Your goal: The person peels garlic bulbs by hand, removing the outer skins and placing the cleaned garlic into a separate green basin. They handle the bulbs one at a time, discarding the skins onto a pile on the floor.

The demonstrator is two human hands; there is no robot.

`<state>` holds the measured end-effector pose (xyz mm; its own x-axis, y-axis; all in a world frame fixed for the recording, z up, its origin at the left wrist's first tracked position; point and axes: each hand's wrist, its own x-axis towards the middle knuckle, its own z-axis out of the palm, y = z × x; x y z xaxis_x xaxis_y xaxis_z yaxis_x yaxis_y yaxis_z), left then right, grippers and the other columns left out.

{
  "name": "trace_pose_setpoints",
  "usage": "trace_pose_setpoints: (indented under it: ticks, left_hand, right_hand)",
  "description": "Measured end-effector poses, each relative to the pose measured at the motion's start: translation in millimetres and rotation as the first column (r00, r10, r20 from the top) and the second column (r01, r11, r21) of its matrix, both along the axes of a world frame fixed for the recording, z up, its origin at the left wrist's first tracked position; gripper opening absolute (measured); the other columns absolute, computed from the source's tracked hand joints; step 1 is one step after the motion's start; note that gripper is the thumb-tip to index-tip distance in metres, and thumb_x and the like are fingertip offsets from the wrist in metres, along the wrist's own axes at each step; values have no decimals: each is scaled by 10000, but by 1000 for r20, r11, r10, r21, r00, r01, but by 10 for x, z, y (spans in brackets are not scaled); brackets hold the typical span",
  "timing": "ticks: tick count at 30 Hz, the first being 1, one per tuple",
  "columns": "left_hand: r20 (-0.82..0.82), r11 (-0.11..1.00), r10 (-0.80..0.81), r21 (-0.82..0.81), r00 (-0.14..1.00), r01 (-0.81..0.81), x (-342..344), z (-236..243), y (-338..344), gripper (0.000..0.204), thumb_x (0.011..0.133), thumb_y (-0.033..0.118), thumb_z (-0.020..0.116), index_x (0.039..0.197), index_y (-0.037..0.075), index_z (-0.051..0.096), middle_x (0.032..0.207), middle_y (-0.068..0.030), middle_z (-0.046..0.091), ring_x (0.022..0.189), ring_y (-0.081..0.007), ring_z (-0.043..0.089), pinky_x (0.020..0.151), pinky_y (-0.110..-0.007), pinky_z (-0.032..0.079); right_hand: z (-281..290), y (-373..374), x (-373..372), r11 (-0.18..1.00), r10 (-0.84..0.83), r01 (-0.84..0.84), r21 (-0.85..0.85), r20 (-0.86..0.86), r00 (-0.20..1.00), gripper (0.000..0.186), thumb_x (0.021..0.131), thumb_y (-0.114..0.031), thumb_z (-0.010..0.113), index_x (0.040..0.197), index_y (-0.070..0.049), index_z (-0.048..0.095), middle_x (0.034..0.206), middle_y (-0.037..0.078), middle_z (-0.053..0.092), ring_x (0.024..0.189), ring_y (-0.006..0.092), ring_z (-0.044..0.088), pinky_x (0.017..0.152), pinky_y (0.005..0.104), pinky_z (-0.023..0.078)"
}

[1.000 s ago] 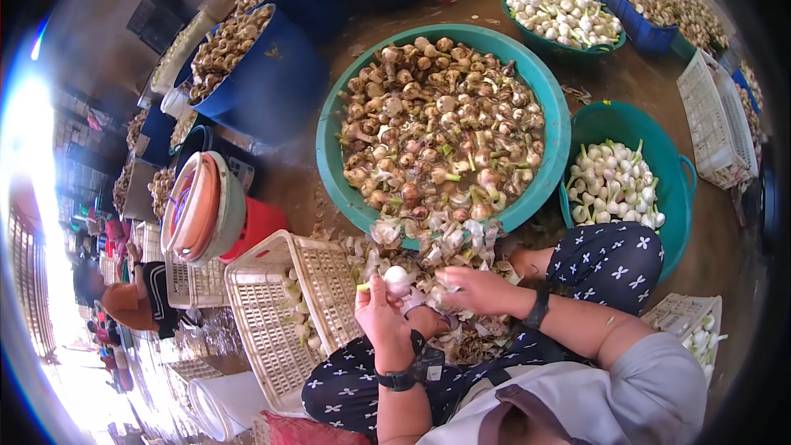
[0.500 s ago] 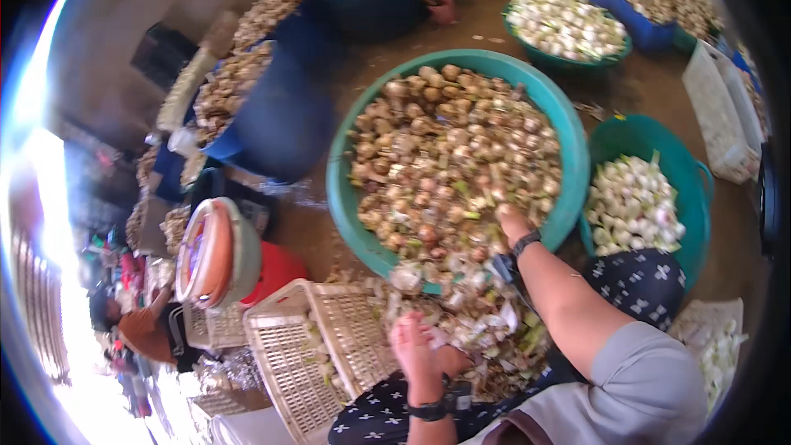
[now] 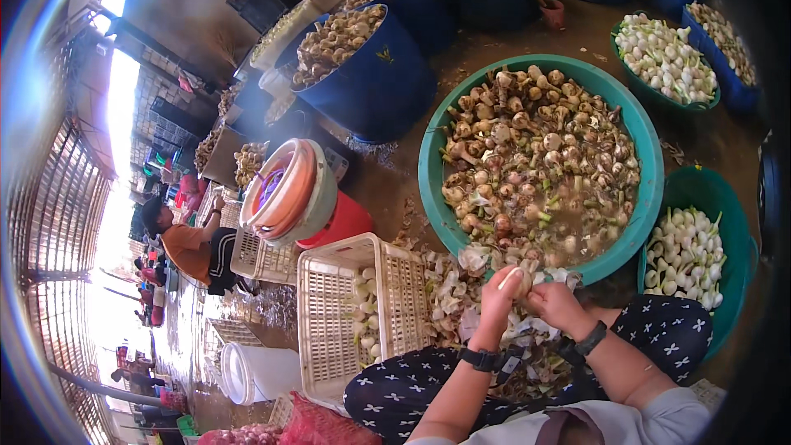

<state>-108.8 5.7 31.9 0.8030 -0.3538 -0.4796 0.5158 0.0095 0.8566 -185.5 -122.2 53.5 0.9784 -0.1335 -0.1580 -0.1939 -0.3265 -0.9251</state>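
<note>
My left hand (image 3: 499,297) holds a pale garlic bulb (image 3: 517,280) just below the near rim of the large teal tub (image 3: 437,198). My right hand (image 3: 552,306) meets it from the right, fingers closed on the same bulb. The tub holds muddy garlic (image 3: 503,140) in cloudy water. A heap of peeled skins (image 3: 445,297) lies under and around my hands, between my legs. A white plastic crate (image 3: 315,313) with some green-stemmed bulbs stands left of my hands; a green basket of clean white garlic (image 3: 684,255) sits to the right.
Blue barrels of garlic (image 3: 362,91) line the back. Stacked basins (image 3: 292,206) sit on a red bucket (image 3: 338,222) at left, near a person in orange (image 3: 185,247). A white bucket (image 3: 259,371) and red mesh sacks (image 3: 321,424) lie lower left; another green basket (image 3: 666,58) stands back right.
My right hand, which reached into the tub half a second ago, has come back to my left hand with a bulb. My left hand has risen to meet it. The view has shifted.
</note>
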Motion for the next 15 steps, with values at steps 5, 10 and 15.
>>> trace_pose_setpoints:
  ticks: [5, 10, 15]
  left_hand:
    - [13, 970, -27, -242, 1000, 29, -177, -5, 293, 391, 836, 258, 554, 1112, -18, 543, 1044, -95, 577, 932, -162, 560, 800, -290, 453]
    - [174, 889, -262, -339, 949, 307, -175, 219, 530, 613, 731, 339, 622, 1217, -5, 478, 1154, -117, 537, 1044, -204, 522, 904, -317, 407]
    - [151, 740, -668, 240, 729, 628, -152, 417, 559, 644, 715, 244, 641, 1281, 36, 416, 1195, -165, 512, 1097, -248, 502, 925, -333, 398]
  right_hand:
    - [-255, 230, -70, 935, -51, 105, 338, -165, 985, 243, 799, -224, 519, 716, -2, 578, 614, 165, 541, 528, 273, 553, 495, 374, 441]
    - [-191, 263, -158, 412, 199, 350, 841, -458, 866, 229, 915, -234, 439, 972, -49, 563, 754, 22, 581, 598, 179, 581, 475, 285, 521]
    - [-167, 210, -272, 991, 134, -137, 2, 179, 975, 249, 894, -223, 505, 869, -3, 620, 761, 81, 629, 617, 199, 602, 531, 286, 462]
